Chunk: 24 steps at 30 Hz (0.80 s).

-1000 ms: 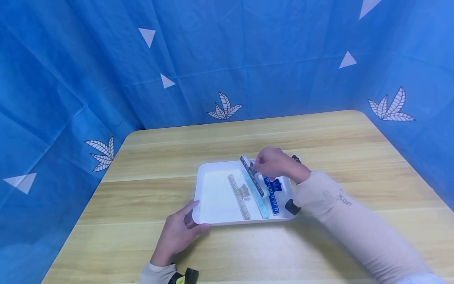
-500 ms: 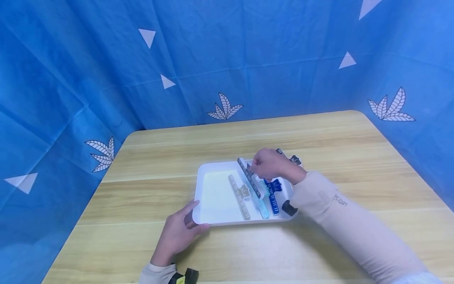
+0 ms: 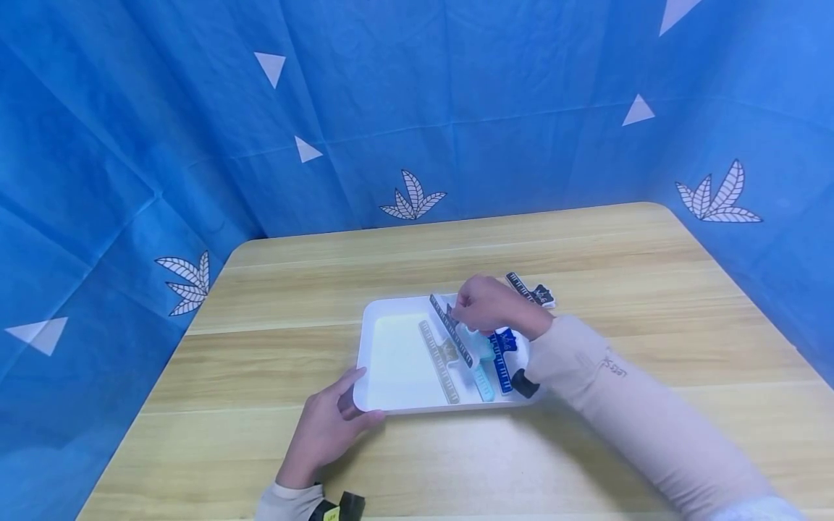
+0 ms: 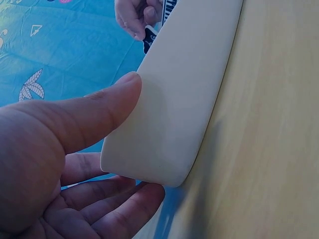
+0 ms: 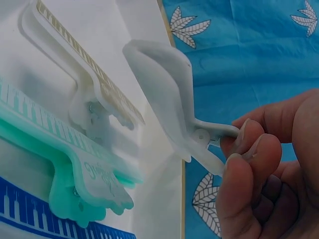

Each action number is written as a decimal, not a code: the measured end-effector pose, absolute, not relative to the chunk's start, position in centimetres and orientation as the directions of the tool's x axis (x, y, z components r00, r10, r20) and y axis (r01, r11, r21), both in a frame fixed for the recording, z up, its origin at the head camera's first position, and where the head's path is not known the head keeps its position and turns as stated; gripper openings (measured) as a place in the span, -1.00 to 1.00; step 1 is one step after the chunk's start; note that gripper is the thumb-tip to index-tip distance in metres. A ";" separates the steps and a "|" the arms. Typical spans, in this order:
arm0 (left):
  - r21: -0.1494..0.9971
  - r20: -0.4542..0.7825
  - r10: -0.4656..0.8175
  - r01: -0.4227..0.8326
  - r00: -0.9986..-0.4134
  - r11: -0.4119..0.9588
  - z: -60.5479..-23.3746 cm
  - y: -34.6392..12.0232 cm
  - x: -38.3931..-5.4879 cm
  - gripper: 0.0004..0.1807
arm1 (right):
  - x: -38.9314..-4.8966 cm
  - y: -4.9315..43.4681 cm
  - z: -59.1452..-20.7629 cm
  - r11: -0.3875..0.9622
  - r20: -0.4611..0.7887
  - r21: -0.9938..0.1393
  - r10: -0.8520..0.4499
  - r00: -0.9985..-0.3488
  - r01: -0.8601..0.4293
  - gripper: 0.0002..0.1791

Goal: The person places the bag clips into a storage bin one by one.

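My right hand (image 3: 485,304) pinches the handle of a sheet music clip (image 3: 451,331) printed with black piano keys, held tilted above the white tray (image 3: 391,347). From the right wrist, the white clip (image 5: 164,89) shows its side and spring, with thumb and fingertips on the grip. My left hand (image 3: 329,430) holds the tray's near left corner; in the left wrist view the thumb lies on the wall (image 4: 169,99) and fingers reach round the corner. Inside the tray lie a beige clip (image 3: 438,365), a mint green clip (image 3: 483,383) and a dark blue clip (image 3: 500,365), roughly parallel.
Beyond the tray's far right corner, another black-printed clip (image 3: 521,286) lies on the wooden table (image 3: 313,289). A blue patterned curtain (image 3: 365,108) hangs behind and along the sides of the table.
My right hand has moved left and slightly toward me with the black-printed clip, uncovering more of the clip behind the tray. The left hand and tray have stayed in place.
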State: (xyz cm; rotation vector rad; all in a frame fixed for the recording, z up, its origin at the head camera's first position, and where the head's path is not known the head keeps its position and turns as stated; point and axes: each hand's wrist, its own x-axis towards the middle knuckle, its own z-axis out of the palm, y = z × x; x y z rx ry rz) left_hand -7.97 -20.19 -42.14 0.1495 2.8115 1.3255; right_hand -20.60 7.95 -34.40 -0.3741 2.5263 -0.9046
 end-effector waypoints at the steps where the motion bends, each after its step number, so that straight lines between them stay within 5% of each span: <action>1: 0.770 0.012 0.097 0.071 -0.995 0.634 -42.1 -20.2 -8.0 -0.16 | -20.6 7.9 -34.4 0.750 -0.300 -0.653 -0.389 -0.871 -0.110 -0.75; 24: 0.772 0.021 0.104 0.082 -0.994 0.630 -42.3 -20.2 -8.0 -0.17 | -20.3 6.2 -34.5 0.754 -0.313 -0.643 -0.419 -0.852 -0.134 -0.81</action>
